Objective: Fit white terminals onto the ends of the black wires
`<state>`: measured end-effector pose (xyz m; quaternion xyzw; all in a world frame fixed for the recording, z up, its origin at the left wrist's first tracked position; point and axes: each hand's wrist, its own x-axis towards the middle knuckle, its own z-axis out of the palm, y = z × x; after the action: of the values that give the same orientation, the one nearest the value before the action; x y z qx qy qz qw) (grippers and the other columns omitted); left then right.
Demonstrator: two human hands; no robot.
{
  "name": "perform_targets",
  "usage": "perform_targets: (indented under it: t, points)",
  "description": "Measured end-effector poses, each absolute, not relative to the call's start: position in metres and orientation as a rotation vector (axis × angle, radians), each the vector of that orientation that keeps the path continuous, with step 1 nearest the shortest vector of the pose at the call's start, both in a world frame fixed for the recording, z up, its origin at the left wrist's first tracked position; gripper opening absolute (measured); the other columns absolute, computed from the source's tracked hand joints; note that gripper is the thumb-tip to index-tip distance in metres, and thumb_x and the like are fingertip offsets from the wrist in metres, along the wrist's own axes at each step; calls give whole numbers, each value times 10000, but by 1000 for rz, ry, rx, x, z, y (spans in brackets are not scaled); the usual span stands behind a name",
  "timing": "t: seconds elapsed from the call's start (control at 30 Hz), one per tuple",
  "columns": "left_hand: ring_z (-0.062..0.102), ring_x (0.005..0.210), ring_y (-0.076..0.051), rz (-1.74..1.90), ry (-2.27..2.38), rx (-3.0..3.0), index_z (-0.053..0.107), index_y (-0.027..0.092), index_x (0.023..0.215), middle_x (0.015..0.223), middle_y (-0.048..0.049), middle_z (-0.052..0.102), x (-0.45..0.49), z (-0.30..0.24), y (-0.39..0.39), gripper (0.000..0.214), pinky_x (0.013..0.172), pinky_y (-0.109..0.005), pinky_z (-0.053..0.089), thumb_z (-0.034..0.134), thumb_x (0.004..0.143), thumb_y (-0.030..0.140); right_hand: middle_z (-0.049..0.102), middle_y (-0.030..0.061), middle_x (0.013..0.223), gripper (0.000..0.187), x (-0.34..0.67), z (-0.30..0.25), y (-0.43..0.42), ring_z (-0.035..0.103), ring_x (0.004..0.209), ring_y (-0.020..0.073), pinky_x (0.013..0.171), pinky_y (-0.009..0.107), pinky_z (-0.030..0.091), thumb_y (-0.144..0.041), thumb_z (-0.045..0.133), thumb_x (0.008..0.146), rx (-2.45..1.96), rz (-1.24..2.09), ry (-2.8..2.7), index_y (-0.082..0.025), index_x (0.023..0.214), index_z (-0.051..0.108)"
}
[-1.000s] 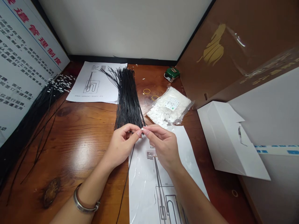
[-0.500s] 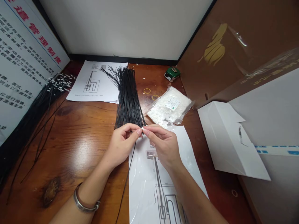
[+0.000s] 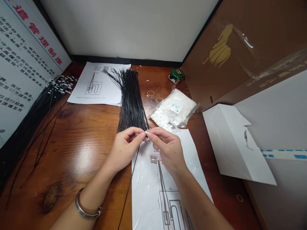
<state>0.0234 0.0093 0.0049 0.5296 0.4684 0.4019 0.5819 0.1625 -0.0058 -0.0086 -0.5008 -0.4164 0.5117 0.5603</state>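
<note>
My left hand (image 3: pixel 127 145) pinches a thin black wire (image 3: pixel 130 182), whose tail runs down toward the bottom edge of the view. Fingertip to fingertip with it, my right hand (image 3: pixel 169 148) is closed in a pinch on a tiny white connector (image 3: pixel 146 132). Fingers cover most of the connector, so how far the wire sits in it cannot be made out. Just beyond my hands lies a thick bundle of black wires (image 3: pixel 131 99). Under them is a plastic-covered drawing sheet (image 3: pixel 146 198).
A clear bag of small white parts (image 3: pixel 165 110) lies right of the bundle, with a green tape measure (image 3: pixel 177 76) behind it. Wires with white ends (image 3: pixel 63 84) lie at left beside another printed sheet (image 3: pixel 79 92). A brown carton (image 3: pixel 240 48) and folded white card (image 3: pixel 230 143) stand at right.
Both hands keep the same pinch at nearly the same spot. The view has shifted very slightly; nothing else visibly differs.
</note>
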Motion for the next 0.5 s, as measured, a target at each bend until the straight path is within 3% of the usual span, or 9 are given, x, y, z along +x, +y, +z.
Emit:
perform_targets:
  t: [0.5]
  points:
    - [513,588,-110,933,1115,1240,656,159,758,654,3,600,23,4,9,167,540,-231,403,622,823,309,671,21,791,52,165,-6,-6,558,640,116,491,253,437,-273,702,739,-1186,1242,-1049,-225,745,723]
